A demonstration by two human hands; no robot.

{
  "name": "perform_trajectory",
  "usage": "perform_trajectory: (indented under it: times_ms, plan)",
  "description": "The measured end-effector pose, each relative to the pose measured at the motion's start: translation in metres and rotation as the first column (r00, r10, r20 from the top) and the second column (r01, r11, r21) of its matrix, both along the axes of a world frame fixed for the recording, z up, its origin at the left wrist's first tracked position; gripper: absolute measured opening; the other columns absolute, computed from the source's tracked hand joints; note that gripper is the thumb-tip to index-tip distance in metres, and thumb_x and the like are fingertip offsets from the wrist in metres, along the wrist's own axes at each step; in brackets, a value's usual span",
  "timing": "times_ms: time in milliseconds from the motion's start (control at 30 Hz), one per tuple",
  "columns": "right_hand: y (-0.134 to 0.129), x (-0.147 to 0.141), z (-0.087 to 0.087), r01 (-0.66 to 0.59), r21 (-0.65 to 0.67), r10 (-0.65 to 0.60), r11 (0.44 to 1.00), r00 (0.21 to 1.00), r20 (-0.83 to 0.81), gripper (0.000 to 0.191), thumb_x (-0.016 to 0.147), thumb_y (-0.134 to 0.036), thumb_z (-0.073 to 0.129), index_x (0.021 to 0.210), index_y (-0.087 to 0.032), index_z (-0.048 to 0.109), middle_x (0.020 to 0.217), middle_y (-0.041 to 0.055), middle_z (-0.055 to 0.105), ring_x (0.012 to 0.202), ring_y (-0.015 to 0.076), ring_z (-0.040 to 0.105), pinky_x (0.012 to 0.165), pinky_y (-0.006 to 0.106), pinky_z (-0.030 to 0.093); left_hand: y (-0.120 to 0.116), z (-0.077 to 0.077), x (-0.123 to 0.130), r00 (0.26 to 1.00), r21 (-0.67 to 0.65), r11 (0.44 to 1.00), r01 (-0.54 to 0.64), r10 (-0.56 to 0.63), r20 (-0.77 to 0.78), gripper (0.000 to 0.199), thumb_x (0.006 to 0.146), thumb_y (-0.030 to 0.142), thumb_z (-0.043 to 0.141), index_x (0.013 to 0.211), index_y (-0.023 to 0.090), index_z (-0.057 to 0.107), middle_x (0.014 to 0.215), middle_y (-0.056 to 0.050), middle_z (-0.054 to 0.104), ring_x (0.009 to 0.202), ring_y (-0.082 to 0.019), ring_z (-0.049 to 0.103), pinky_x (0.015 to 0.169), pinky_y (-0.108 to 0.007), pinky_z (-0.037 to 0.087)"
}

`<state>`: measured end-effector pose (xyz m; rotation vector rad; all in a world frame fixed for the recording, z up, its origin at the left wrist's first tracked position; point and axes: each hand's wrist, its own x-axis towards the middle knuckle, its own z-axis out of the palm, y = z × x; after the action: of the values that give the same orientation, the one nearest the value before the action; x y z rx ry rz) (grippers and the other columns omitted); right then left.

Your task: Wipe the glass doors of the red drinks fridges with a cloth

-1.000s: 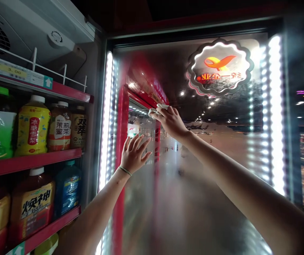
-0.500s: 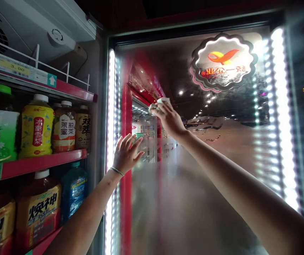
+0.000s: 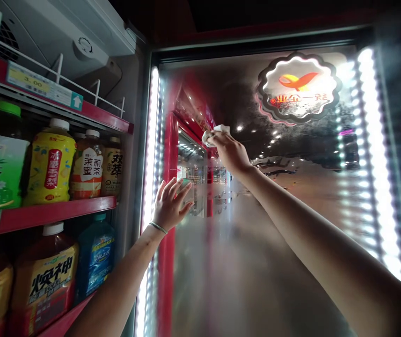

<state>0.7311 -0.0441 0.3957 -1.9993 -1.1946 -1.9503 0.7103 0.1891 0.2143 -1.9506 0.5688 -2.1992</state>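
"Since the crumpled white cloth [image 3: 208,139] is grasped in the right hand [image 3: 232,152] at the glass door [image 3: 256,281], how is it best worked?"

"Pressed flat, in overlapping strokes; the haze below that hand should be covered too. The left hand [image 3: 172,206], lower left, is spread, holding nothing."

"What can be read?"

"Upper right of the right hand, a mirrored '统一企业' sign [image 3: 300,89]; left of the left, '冰糖雪梨' on a yellow bottle [image 3: 50,164]."
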Motion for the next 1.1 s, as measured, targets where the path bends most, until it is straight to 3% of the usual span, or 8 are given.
perform_trajectory:
  times_ms: [67,200,367,533,667,833,1000,1100]
  plan:
    - [0.005,0.000,0.002,-0.023,0.041,0.023,0.999,1.000,0.004,0.043,0.104,-0.007,0.045,0.130,-0.025,0.074,0.151,0.0086,0.067,0.145,0.0277,0.059,0.111,0.046,0.059,0.000,0.000,0.001,1.000,-0.001,1.000,0.016,-0.016,-0.001,0.062,0.099,0.043,0.068,0.157,0.030,0.050,0.151,-0.011,0.062,0.147,-0.033,0.054,0.128,-0.057,0.037]
    - [0.014,0.001,0.001,-0.061,-0.142,0.062,0.988,0.998,0.003,0.049,0.103,-0.005,0.048,0.136,-0.031,0.072,0.154,0.0051,0.065,0.146,0.0249,0.059,0.116,0.047,0.056,-0.001,-0.001,0.002,0.999,-0.012,0.999,0.045,-0.045,-0.022,0.063,0.099,0.041,0.068,0.158,0.031,0.049,0.153,-0.011,0.060,0.149,-0.034,0.051,0.130,-0.058,0.034]
    - [0.024,0.003,0.004,-0.084,0.019,0.083,0.996,0.996,0.015,0.050,0.104,-0.009,0.046,0.143,-0.030,0.069,0.153,0.0073,0.066,0.145,0.0265,0.059,0.116,0.048,0.056,0.000,-0.002,0.003,0.999,-0.022,0.999,0.030,-0.031,-0.032,0.059,0.100,0.042,0.066,0.156,0.030,0.051,0.153,-0.010,0.061,0.149,-0.033,0.051,0.130,-0.057,0.034]
    - [0.038,0.003,-0.002,-0.091,-0.145,0.093,0.985,0.996,0.002,0.056,0.103,-0.005,0.046,0.148,-0.032,0.065,0.156,0.0046,0.063,0.147,0.0250,0.057,0.115,0.046,0.057,0.000,-0.002,0.003,0.999,-0.020,0.999,0.029,-0.030,-0.028,0.059,0.100,0.043,0.066,0.155,0.030,0.051,0.154,-0.010,0.060,0.149,-0.033,0.051,0.130,-0.056,0.034]
    - [0.043,0.002,0.001,-0.105,-0.031,0.105,0.994,0.994,-0.006,0.055,0.104,-0.007,0.046,0.148,-0.033,0.065,0.157,0.0056,0.062,0.143,0.0275,0.061,0.113,0.050,0.059,0.000,-0.003,0.004,0.998,-0.031,0.999,0.045,-0.046,-0.037,0.058,0.100,0.043,0.066,0.155,0.031,0.052,0.154,-0.010,0.060,0.149,-0.033,0.052,0.129,-0.058,0.035]
    - [0.055,-0.001,0.002,-0.139,-0.157,0.136,0.978,0.990,-0.026,0.059,0.102,-0.006,0.048,0.153,-0.035,0.060,0.152,0.0037,0.067,0.142,0.0255,0.062,0.114,0.047,0.059,0.000,-0.004,0.003,0.996,-0.050,0.996,0.076,-0.078,-0.047,0.054,0.099,0.041,0.067,0.151,0.032,0.055,0.151,-0.010,0.063,0.148,-0.032,0.054,0.129,-0.059,0.037]
    - [0.073,-0.003,0.004,-0.170,-0.075,0.170,0.983,0.985,-0.013,0.056,0.101,-0.005,0.049,0.146,-0.032,0.067,0.151,0.0047,0.068,0.144,0.0270,0.060,0.115,0.048,0.058,0.001,-0.004,0.002,0.997,-0.040,0.997,0.071,-0.072,-0.031,0.052,0.099,0.041,0.067,0.149,0.029,0.055,0.150,-0.011,0.063,0.147,-0.032,0.054,0.127,-0.058,0.039]
    - [0.082,-0.002,0.007,-0.155,-0.210,0.149,0.965,0.988,-0.041,0.056,0.098,-0.002,0.052,0.142,-0.032,0.070,0.154,0.0038,0.065,0.141,0.0280,0.063,0.111,0.048,0.060,0.002,-0.004,0.001,0.997,-0.042,0.996,0.079,-0.080,-0.012,0.049,0.099,0.039,0.067,0.146,0.028,0.057,0.147,-0.011,0.065,0.145,-0.031,0.055,0.126,-0.056,0.041]
